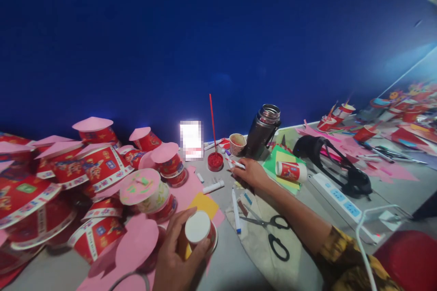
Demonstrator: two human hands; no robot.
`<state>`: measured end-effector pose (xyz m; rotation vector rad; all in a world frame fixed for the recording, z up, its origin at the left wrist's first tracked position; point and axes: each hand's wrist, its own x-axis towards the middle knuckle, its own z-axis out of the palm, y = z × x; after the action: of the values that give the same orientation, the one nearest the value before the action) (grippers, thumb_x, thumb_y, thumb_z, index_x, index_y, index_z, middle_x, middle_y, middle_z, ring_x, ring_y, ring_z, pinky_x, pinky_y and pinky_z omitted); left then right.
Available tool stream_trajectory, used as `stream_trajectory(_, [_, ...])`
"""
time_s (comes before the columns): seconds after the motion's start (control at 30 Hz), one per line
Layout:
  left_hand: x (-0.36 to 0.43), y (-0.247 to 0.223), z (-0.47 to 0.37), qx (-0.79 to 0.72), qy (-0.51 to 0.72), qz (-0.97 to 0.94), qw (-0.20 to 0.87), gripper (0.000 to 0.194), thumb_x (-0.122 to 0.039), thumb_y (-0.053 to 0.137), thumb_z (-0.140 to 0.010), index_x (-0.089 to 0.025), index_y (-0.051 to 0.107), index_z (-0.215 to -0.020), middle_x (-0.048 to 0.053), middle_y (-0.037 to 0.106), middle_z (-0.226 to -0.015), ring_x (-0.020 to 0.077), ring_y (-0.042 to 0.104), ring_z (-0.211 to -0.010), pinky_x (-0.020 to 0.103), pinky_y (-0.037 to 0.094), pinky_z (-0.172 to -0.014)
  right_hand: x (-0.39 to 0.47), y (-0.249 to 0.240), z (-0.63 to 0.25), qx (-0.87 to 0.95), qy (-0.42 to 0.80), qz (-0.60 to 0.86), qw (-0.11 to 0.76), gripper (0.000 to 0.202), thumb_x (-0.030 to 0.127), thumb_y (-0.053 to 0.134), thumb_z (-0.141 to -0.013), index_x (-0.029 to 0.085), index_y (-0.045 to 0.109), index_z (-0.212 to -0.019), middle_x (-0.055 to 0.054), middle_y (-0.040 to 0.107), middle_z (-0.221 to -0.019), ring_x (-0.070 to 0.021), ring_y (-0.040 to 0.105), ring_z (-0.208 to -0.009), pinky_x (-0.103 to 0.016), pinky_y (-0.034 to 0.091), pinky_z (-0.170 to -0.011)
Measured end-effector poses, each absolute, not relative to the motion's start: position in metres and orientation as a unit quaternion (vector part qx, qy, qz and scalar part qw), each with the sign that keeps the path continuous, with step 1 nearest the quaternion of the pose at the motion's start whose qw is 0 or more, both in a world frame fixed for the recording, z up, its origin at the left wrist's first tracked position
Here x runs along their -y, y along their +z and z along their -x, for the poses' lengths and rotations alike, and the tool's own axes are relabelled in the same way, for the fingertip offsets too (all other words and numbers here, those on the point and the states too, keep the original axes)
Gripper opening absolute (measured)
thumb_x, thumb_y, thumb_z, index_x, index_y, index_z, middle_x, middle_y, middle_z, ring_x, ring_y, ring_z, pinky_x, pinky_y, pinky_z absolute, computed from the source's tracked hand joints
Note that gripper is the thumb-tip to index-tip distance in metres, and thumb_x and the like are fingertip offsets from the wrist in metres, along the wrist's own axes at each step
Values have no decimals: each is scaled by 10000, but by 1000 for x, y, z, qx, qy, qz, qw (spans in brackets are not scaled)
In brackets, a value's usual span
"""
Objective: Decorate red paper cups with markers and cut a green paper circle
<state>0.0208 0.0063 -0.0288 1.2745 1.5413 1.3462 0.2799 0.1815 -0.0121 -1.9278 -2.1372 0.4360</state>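
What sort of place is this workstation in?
Probably a craft workspace: red paper cups with pink paper tops crowd the left of the grey table, with black-handled scissors and green paper sheets to the right.

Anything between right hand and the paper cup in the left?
Nothing upright visible. Low clutter: yellow paper by the paper cup, and a blue-ended white marker, its far end near the right hand.

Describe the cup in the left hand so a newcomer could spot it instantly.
From the tall dark flask, look nearer and leftward to the left hand. The cup there shows a plain white round end upward, unlike the neighbouring pink-topped red tubs.
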Motion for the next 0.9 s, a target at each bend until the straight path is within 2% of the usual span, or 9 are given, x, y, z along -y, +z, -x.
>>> stream_trajectory(0.13, [-6,-27,-24,-594,535,-480,360,454,-424,837,-761,-255,784,-1180,99,732,-1314,356,657,-1331,484,533,-1158,-185,-24,-290,756,114,621,172,208,276,593,-1064,180,767,-1125,-85,783,-1078,-213,708,-1002,-281,485,-862])
stream_trajectory(0.23, [-5,-28,-26,-598,544,-467,358,441,-427,820,-777,-262,779,-1184,99,724,-1316,357,643,-1344,491,527,-1158,-184,-33,-297,771,83,602,193,211,283,620,-1059,188,796,-1127,-102,739,-1096,-248,650,-1100,-325,461,-970])
stream_trajectory(0.43, [-9,-27,-14,-602,502,-476,399,534,-458,899,-729,-245,762,-1199,127,705,-1362,374,654,-1334,515,549,-1144,-180,-38,-302,774,38,602,192,218,283,638,-1038,239,828,-1137,-108,694,-1092,-278,600,-1069,-367,425,-906])
stream_trajectory(0.63, [-11,-27,-17,-605,507,-455,411,569,-539,846,-777,-242,720,-1247,127,709,-1296,360,703,-1209,555,563,-1100,-176,-35,-300,786,4,591,180,217,281,711,-965,229,806,-1154,-113,744,-1073,-303,601,-1044,-376,404,-849])
stream_trajectory(0.77, [-12,-29,-17,-590,501,-496,394,530,-493,836,-808,-250,717,-1263,127,690,-1338,351,661,-1271,574,491,-1170,-176,-37,-304,788,-6,583,197,215,283,688,-972,202,795,-1142,-133,765,-1124,-323,613,-1062,-402,417,-875])
stream_trajectory(0.9, [-13,-27,-18,-561,511,-534,372,490,-421,831,-842,-280,720,-1298,110,675,-1356,329,631,-1316,535,486,-1179,-178,-42,-308,794,-15,560,235,246,287,636,-1010,160,780,-1163,-162,771,-1151,-341,618,-1102,-439,435,-934])
